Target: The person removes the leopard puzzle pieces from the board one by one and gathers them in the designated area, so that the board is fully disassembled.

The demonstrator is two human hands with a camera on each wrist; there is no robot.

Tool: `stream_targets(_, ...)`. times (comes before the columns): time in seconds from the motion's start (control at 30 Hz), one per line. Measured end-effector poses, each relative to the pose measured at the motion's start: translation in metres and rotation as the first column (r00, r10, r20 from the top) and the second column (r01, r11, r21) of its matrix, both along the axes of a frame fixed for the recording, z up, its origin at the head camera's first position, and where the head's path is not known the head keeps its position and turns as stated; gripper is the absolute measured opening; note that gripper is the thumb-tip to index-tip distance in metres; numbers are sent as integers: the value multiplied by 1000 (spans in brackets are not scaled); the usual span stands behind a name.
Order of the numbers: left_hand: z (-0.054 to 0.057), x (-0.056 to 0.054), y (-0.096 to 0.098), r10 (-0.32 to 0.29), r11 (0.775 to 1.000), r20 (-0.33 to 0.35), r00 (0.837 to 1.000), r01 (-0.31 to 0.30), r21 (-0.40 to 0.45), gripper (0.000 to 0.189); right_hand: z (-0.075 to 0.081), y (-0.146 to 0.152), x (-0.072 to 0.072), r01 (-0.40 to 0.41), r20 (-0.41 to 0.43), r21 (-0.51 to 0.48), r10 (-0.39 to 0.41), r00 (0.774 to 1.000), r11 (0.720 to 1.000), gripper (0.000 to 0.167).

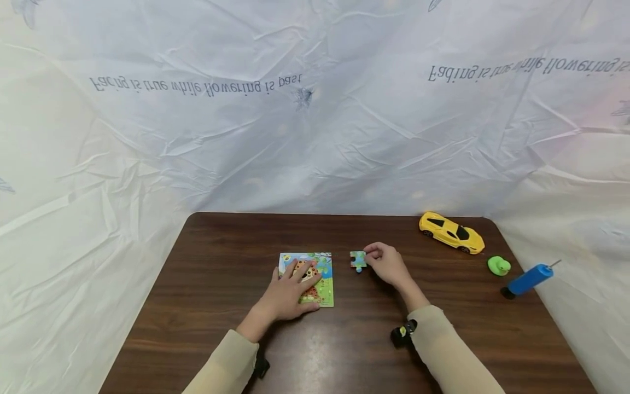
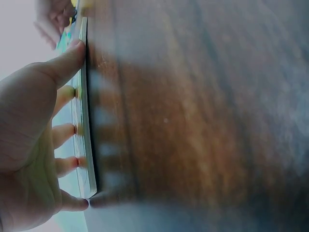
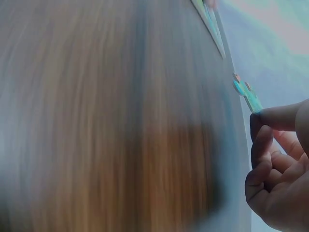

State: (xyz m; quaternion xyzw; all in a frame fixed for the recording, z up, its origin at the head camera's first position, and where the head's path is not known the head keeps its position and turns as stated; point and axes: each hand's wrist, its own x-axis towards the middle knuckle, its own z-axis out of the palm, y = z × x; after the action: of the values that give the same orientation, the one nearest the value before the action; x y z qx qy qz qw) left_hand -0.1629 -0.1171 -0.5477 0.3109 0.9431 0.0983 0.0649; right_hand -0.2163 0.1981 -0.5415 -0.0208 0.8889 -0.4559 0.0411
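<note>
A square jigsaw puzzle (image 1: 326,295) with a spotted animal picture on green and blue lies mid-table. My left hand (image 1: 285,295) rests on it with fingers spread, covering much of the picture. In the left wrist view, the fingertips of the left hand (image 2: 29,121) touch the top of the puzzle's thin board (image 2: 88,145). To the right of the puzzle, my right hand (image 1: 389,265) pinches a small blue-green jigsaw piece (image 1: 359,259) between thumb and finger. The right wrist view shows that piece (image 3: 250,99) sticking out from the fingertips of the right hand (image 3: 280,159).
A yellow toy car (image 1: 451,233) sits at the back right of the dark wooden table (image 1: 206,295). Nearer the right edge are a small green knobbed object (image 1: 499,266) and a blue cylinder with a thin metal rod (image 1: 530,280). White printed sheeting (image 1: 295,142) hangs behind.
</note>
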Motion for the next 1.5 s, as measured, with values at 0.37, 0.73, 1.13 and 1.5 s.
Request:
stream_targets(0.37, -1, -1, -1, -3, 1000, 0, 1000, 3, 7, 73, 0, 71, 3, 80, 80, 76, -86, 993, 994, 22)
stream_targets(0.73, -2, -2, -2, 1, 1000, 12, 1000, -1, 23, 73, -1, 91, 1, 63, 117, 104, -75, 990, 993, 24)
stream_targets(1.13, -4, 5, -11, 56, 998, 6, 998, -56, 19, 77, 3, 85, 5, 65, 7, 223, -68, 998, 973, 25)
stream_targets(1.5, -3, 13, -28, 135, 991, 22, 991, -135, 6, 75, 5, 15, 8, -13, -57, 157, 23, 998, 987, 20)
